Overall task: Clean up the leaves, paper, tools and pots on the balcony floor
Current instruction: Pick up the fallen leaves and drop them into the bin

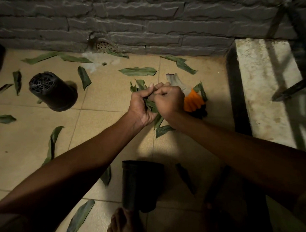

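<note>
My left hand [142, 104] grips a bunch of green leaves [152, 106] above the tiled floor, fingers curled round them. My right hand [169, 99] is closed right beside it and pinches leaves into the same bunch. Several loose leaves lie scattered on the floor, such as one long leaf [138, 71] near the wall and another [53, 143] at the left. A black plastic pot [53, 91] lies on its side at the left. A second black pot [141, 185] stands near my foot. An orange and grey glove [192, 100] lies behind my right hand.
A dark stone wall [118, 20] with a round drain grate [104, 45] closes the far side. A raised pale concrete ledge [263, 90] runs along the right, with dark metal legs above it. My bare foot [122, 225] is at the bottom.
</note>
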